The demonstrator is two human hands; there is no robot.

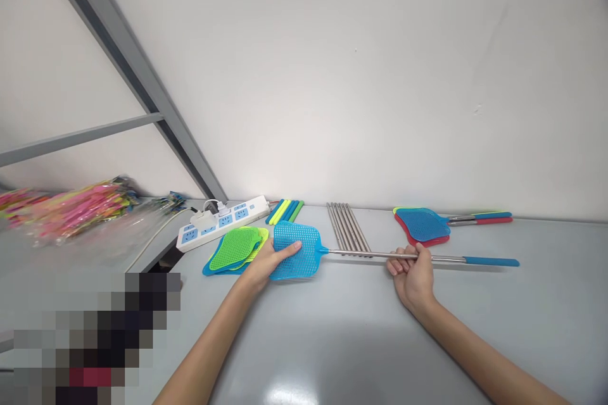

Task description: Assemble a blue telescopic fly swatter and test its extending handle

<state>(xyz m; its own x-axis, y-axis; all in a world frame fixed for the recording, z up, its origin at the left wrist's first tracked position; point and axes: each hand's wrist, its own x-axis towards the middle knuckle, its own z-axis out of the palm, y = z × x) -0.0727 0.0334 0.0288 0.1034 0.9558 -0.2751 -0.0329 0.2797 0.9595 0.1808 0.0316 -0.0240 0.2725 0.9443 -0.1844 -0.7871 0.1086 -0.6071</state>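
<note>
A blue fly swatter [311, 259] with a metal rod and blue grip lies level across both hands. My left hand [268, 261] grips its mesh head, thumb on top. My right hand [412, 273] has its fingers curled round the metal rod, left of the blue grip. Beside my left hand is a stack of loose swatter heads [235, 248] in green, yellow and blue. Behind the rod, several bare metal rods [346, 224] lie side by side. Finished-looking swatters [422, 226], blue, red and yellow, are piled beyond my right hand.
A white power strip [223, 223] with a plug and cable sits at the back left. Several coloured grip tubes [285, 211] lie beside it. Bagged colourful items [80, 209] rest on the far-left table. A grey metal frame [156, 101] slants down to the table; a wall stands behind.
</note>
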